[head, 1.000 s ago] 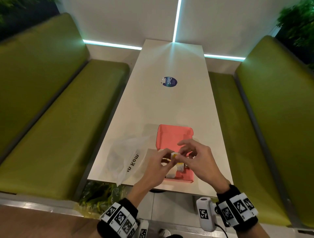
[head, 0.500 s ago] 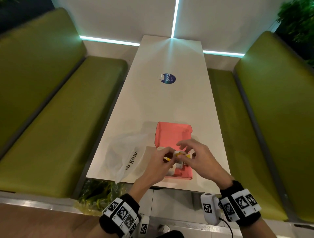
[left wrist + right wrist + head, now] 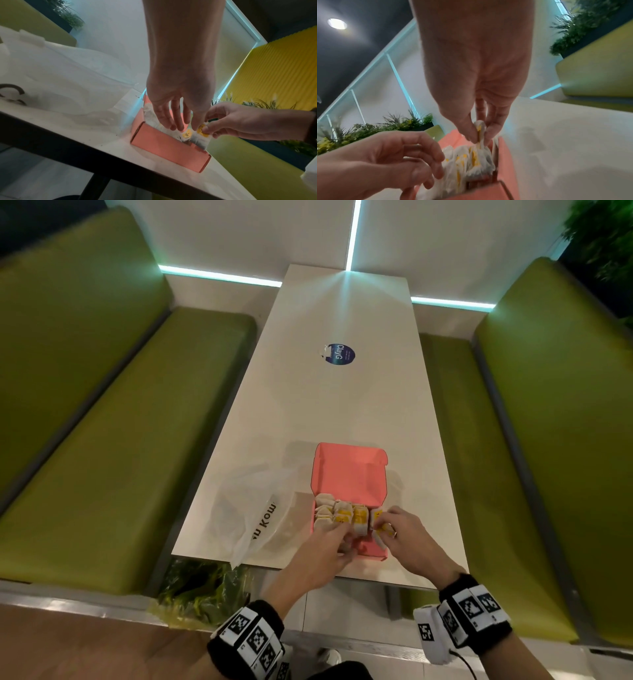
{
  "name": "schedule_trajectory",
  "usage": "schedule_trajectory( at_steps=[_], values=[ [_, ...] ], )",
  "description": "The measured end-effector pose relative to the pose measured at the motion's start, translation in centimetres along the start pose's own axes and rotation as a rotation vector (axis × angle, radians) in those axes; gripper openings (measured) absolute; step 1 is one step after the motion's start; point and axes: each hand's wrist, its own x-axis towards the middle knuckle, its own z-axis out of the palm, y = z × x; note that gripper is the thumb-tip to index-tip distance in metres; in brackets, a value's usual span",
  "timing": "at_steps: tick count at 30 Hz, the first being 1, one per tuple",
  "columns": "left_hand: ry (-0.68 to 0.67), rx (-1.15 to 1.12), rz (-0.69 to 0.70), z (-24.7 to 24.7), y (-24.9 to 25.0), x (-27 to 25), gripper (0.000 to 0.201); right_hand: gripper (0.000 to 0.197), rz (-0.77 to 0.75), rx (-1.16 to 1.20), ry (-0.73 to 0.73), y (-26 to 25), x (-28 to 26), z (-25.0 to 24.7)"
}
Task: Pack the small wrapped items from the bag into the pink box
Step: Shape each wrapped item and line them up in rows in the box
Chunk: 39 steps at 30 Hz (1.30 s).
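Over the near edge of the white surface [image 3: 342, 412], our right hand [image 3: 407, 539] pinches the gathered top of one small wrapped item [image 3: 479, 133] between thumb and fingertips, holding it at the right end of the open pink box [image 3: 349, 474]. Our left hand [image 3: 322, 546] reaches in beside it with fingers loose and nearly straight, the tips resting against the row of wrapped items [image 3: 339, 513] already standing in the box; it grasps nothing that we can make out. The thin white bag [image 3: 253, 515] lies slack just left of the left hand, touching the box's side. The wrappers look like soft, crinkled paper marked with yellow, so we judge the items light and easily crushed. The twisted top is the natural place to hold them, with the body left unsqueezed. The box, apparently thin card, may slide or flex if pushed hard.
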Motion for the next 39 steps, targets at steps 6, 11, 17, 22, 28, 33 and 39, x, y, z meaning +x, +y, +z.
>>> schedule_trajectory(
  at_steps=[6, 11, 17, 22, 28, 33, 39],
  values=[
    [-0.071, 0.085, -0.017, 1.2, -0.4, -0.3, 0.019, 0.013, 0.069, 0.044, 0.109, 0.8, 0.0, 2.3],
    [-0.071, 0.100, -0.020, 1.0, -0.4, -0.4, 0.020, 0.013, 0.130, -0.089, 0.167, 1.5, -0.5, 3.7],
    [-0.079, 0.130, -0.032, 1.0, -0.1, -0.7, 0.023, 0.017, 0.166, -0.155, 0.217, 1.5, -0.6, 4.3],
    [-0.094, 0.128, -0.034, 0.9, 0.0, -0.6, 0.023, 0.019, 0.211, -0.182, 0.230, 1.1, 0.0, 4.6],
    [-0.102, 0.166, -0.010, 0.8, 0.5, -0.9, 0.022, 0.014, 0.120, -0.289, 0.336, 1.2, -0.5, 4.9],
    [-0.105, 0.238, 0.059, 0.7, 0.9, -0.9, 0.024, 0.009, 0.092, -0.465, 0.309, 1.5, -0.8, 5.8],
    [-0.138, 0.234, 0.031, 0.8, 0.8, -1.0, 0.022, 0.015, 0.139, -0.533, 0.260, 1.1, -0.4, 5.2]
  ],
)
